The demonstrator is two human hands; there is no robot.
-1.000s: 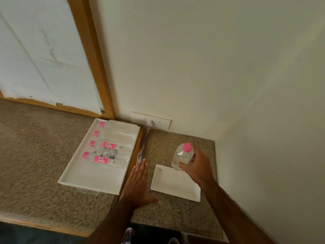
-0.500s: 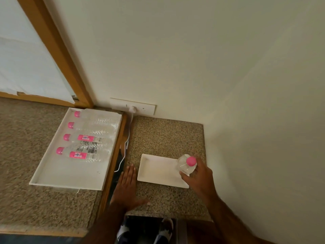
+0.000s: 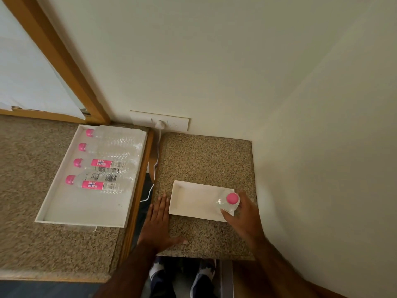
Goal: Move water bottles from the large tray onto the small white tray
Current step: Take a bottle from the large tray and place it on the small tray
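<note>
My right hand (image 3: 243, 216) grips a clear water bottle with a pink cap (image 3: 230, 201), held upright at the right end of the small white tray (image 3: 193, 198). Whether its base touches the tray is hidden by my fingers. My left hand (image 3: 158, 222) lies flat and open on the speckled counter, just left of the small tray. The large white tray (image 3: 71, 211) sits further left. Several pink-capped bottles (image 3: 101, 183) lie side by side on their sides in its far half.
A dark gap (image 3: 142, 201) with a wooden edge separates the two speckled counter sections. A white cable (image 3: 155, 168) hangs into it from a wall socket (image 3: 163, 123). Walls close in behind and to the right. My feet show below the counter's front edge.
My right hand carried the bottle from behind the small tray down onto its right end. The view shifted right and down. My left hand stayed flat on the counter.
</note>
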